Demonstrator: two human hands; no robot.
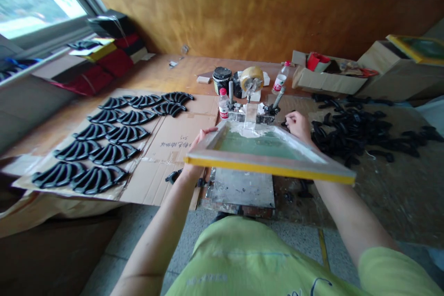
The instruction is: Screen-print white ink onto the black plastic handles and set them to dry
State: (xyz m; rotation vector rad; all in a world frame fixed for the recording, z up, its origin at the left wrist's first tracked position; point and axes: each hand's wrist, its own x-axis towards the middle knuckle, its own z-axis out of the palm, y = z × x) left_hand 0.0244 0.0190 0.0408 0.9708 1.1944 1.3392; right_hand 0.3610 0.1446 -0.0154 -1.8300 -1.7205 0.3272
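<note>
With the framed screen [262,147] tilted above the metal plate [243,187], my left hand [200,137] at its edge, grip hidden, and my right hand's [298,124] fingers curled, contents unclear, this raised-screen step seemingly calls for steadiness.

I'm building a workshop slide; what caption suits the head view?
Left hand and right hand either side of a raised frame, between rows of black pieces and a black pile.

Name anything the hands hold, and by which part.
The left hand is at the yellow-edged frame, left side; whether it grips is hidden. The right hand seems to pinch a small black piece; which part is unclear.
</note>
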